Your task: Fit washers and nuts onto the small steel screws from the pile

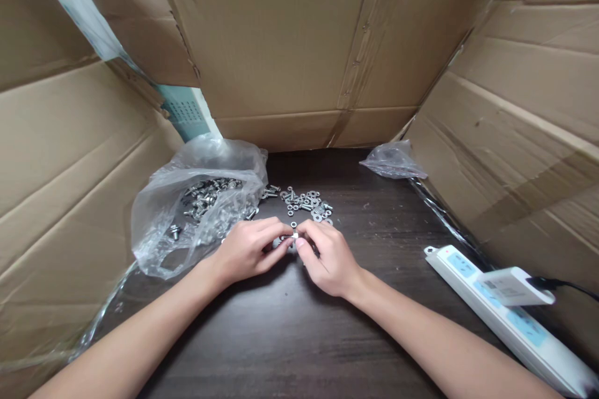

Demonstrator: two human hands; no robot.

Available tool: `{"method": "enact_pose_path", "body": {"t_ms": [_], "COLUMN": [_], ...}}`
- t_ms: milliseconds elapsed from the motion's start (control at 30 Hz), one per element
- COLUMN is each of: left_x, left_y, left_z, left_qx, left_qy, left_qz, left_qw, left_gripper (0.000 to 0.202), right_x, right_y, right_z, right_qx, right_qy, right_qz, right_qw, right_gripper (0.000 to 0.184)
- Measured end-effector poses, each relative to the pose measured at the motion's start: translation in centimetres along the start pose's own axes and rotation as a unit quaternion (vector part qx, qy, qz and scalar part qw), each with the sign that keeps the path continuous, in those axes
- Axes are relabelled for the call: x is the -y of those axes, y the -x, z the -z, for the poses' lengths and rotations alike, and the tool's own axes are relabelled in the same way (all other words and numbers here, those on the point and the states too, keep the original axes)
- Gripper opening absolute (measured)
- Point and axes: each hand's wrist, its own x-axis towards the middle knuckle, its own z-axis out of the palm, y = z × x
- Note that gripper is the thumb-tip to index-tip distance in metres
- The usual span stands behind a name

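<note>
Two hands pinching one fastener over the dark table [299, 336].

I see the left hand [243, 252] and right hand [327, 259] meeting fingertip to fingertip, fingers narrowed on a small metal fastener [294, 235]. It sits just in front of the loose washers [306, 202], with the bag of bolts [201, 212] to the left and the power strip [496, 299] well to the right.

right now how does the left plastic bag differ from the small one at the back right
The left bag is far bigger than the small bag. The left bag holds metal bolts; the small bag looks empty. Both are clear plastic on the dark table.
</note>
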Motion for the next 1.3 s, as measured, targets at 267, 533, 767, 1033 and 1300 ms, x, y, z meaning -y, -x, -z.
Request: {"method": "enact_pose_path", "body": {"t_ms": [267,533,767,1033,1300], "left_x": [-0.11,-0.29,-0.10,0.11,0.13], "left_y": [-0.05,0.02,0.06,0.09,-0.04], "left_z": [0.11,0.04,-0.03,-0.18,0.01], "left_qx": [-0.027,-0.032,-0.018,-0.029,-0.029], "left_qy": [-0.003,0.006,0.018,-0.004,-0.007], "left_qz": [-0.005,0.007,0.016,-0.005,-0.024], "left_qw": [1.000,0.999,1.000,1.000,0.999], "left_gripper": [0.010,0.007,0.009,0.012,0.012], "right_x": [-0.22,-0.36,-0.34,-0.27,-0.32], "right_y": [0.04,-0.10,-0.03,-0.09,-0.01], "right_z": [-0.18,-0.21,-0.27,-0.19,-0.21], "right_qx": [0.003,-0.003,-0.003,-0.005,-0.004], "right_qy": [0.001,0.006,0.008,0.024,0.031], "right_qz": [0.004,0.012,0.007,0.014,0.013], "right_qw": [1.000,1.000,1.000,1.000,0.999], "right_gripper": [0.025,0.029,0.029,0.032,0.035]}}
